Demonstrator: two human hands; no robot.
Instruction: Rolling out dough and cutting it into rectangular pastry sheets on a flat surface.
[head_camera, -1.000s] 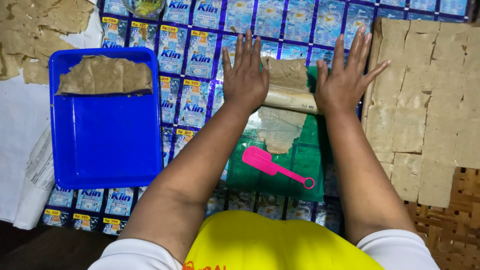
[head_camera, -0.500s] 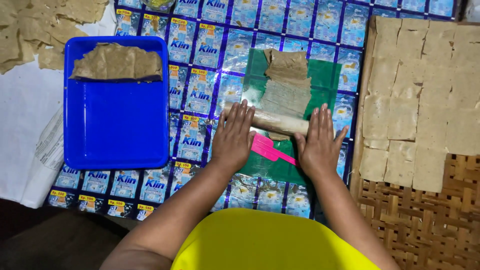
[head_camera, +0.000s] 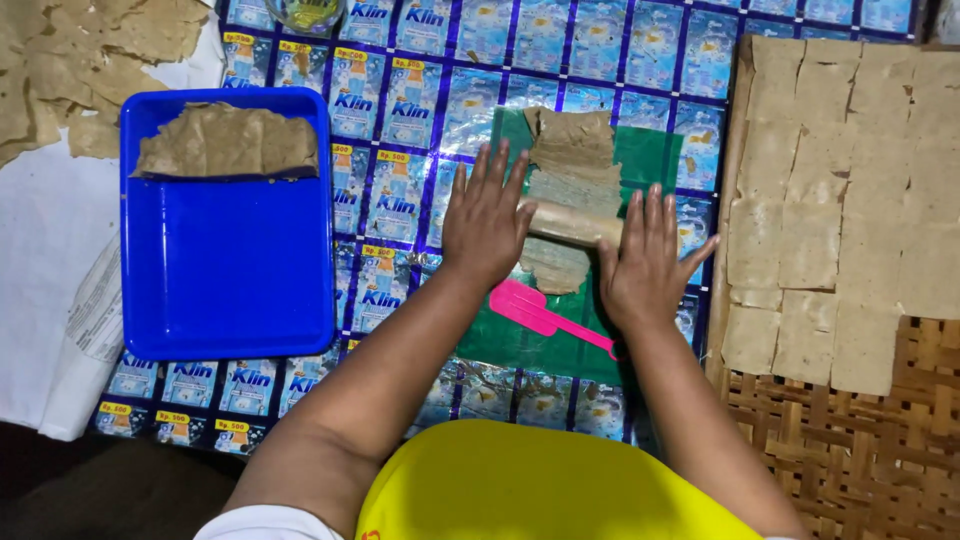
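Nearest, a yellow garment (head_camera: 560, 480) fills the bottom edge, and 2 bare forearms are stretched forward from it over a mat of blue printed sachets (head_camera: 400, 130). A pink plastic scraper (head_camera: 545, 315) is laid flat on a green plastic sheet (head_camera: 510, 340), between the wrists, probably so that it stays within reach. Beyond it, the left hand (head_camera: 487, 222) and the right hand (head_camera: 648, 262) are pressed palm down on the 2 ends of a pale cylindrical rolling pin (head_camera: 572, 224); nothing is gripped, the fingers being spread wide and flat, a pose that suits rolling. Under the pin a thin strip of brown dough (head_camera: 570, 160) is spread along the sheet, which seems to keep it off the mat. To the left a blue rectangular plastic tray (head_camera: 228, 280) holds a slab of the same dough at its far end. At the right, cut dough squares (head_camera: 850, 200) are laid side by side on a woven bamboo rack (head_camera: 830, 450).
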